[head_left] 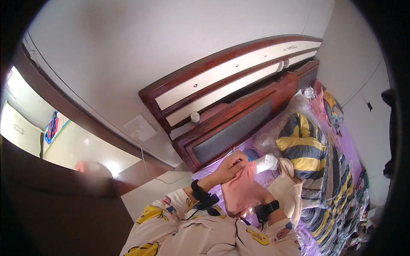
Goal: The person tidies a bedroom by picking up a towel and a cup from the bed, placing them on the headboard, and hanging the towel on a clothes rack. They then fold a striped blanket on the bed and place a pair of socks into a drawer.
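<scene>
A pink cloth [238, 192], perhaps a garment, hangs in front of my body, above the bed. My left hand [230, 167] is closed on its upper edge, fingers bent over the fabric. My right hand [261, 193] is at the cloth's right side. Its fingers are hidden by the fabric, so I cannot tell how they are bent. Just past the cloth is a crumpled white item [267, 163], whose kind I cannot make out. A beige cloth [290, 190] lies to the right of my right hand. Dark bands with small devices circle both my wrists.
The bed has a purple sheet [309, 237], a yellow-and-dark striped pillow [301, 147] and a striped blanket [331, 217]. A wooden headboard [232, 130] stands behind, with a small white container [195, 117] on its ledge. A cable runs from a wall socket [141, 128] at left, near a doorway.
</scene>
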`<state>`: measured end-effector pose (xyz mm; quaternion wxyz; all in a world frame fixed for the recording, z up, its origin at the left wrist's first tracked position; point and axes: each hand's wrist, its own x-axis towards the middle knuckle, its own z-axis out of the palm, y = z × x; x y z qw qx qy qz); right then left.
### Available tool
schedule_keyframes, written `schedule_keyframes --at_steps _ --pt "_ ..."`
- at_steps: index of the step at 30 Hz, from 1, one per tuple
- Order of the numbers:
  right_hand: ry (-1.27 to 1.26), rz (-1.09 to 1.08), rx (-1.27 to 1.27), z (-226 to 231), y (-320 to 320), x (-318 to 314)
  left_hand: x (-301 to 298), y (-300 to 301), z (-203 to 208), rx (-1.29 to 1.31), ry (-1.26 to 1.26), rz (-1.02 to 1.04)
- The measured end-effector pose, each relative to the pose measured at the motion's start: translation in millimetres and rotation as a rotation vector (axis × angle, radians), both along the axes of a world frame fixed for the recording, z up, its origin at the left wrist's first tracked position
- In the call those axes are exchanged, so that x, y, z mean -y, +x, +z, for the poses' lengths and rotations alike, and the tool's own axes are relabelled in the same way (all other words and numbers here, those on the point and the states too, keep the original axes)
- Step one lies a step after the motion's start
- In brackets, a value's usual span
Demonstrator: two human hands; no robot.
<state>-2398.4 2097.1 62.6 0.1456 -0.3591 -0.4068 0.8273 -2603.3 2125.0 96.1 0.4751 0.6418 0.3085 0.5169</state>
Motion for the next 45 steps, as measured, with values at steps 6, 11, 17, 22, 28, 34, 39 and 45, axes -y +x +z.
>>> schedule_keyframes --at_steps 6,11,17,22,28,34,39,45 --pt "-0.079 -0.181 0.047 -11 -5 -25 -47 -88 -44 -0.601 0.066 0.697" --pt "-0.051 -0.371 0.133 1 1 -47 -54 -158 -79 -1.198 -0.344 0.737" --pt "-0.073 -0.617 0.058 6 22 -71 -44 -150 -90 -1.13 -0.156 0.819" --pt "-0.122 -0.695 0.03 29 23 -100 -13 -124 -77 -1.082 -0.167 0.667" --pt "0.021 -0.842 0.144 71 -3 -153 32 -76 -70 -1.047 -0.072 0.499" --pt "0.51 -0.327 0.684 -8 -18 -277 49 -55 -70 -1.044 -0.096 0.435" --pt "0.362 -0.01 0.658 -72 -60 -306 49 -54 -72 -1.028 -0.097 0.423" --pt "0.27 0.064 0.761 -89 -123 -271 46 -58 -76 -1.034 -0.095 0.413"
